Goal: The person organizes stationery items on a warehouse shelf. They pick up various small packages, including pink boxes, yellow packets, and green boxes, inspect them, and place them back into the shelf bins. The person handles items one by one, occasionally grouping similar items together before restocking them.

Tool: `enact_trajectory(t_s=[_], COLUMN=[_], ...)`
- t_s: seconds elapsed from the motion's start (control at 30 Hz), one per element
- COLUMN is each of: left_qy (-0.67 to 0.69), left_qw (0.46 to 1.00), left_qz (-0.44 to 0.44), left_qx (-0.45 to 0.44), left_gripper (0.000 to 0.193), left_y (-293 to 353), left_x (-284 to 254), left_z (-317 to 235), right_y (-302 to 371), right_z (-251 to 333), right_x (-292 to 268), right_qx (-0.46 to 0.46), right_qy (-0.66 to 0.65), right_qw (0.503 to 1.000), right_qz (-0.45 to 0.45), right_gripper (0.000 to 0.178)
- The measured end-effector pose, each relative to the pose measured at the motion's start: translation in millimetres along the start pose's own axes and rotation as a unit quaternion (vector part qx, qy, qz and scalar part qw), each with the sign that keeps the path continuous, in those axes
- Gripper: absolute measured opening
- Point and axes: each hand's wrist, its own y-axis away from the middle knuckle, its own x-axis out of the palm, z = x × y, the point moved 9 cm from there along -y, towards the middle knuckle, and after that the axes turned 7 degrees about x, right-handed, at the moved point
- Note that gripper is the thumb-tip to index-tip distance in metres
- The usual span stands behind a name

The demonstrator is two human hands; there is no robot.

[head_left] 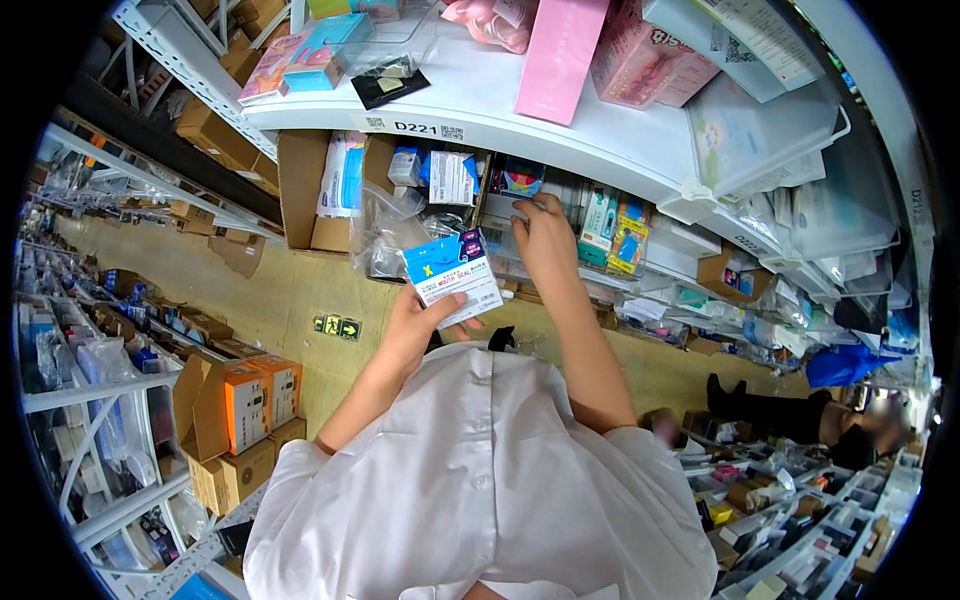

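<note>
My left hand is closed on a flat blue-and-white packet, thumb across its lower part, holding it tilted in front of my chest. My right hand reaches into the lower shelf level, among small packages. Its fingers are bent over the front of a compartment beside a dark box with a colourful round print; what they grip, if anything, I cannot make out. To the right of that hand stand a teal-and-white box and a yellow box.
Above runs a white shelf with a tall pink box and clear packages. An open cardboard box sits left of the small cartons. Orange boxes stand lower left. Another person is at the far right, near more shelving.
</note>
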Motion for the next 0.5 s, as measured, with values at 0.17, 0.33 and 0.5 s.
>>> enact_trajectory(t_s=[0.17,0.33,0.5], left_qy=[0.031,0.161,0.331], left_qw=[0.998,0.980,0.897], left_qz=[0.044,0.110,0.269], left_qx=[-0.021,-0.029,-0.115], left_gripper=[0.035,0.050,0.065], left_y=[-8,-13,-1], left_x=[-1,29,51], left_z=[3,-7,14], right_y=[33,71,96], right_z=[18,16,44], right_x=[-30,-12,-17], right_qx=[0.032,0.106,0.033], right_qy=[-0.261,-0.541,-0.640], right_qw=[0.960,0.783,0.672], right_qz=[0.099,0.286,0.372], right_gripper=[0.023,0.032,0.061])
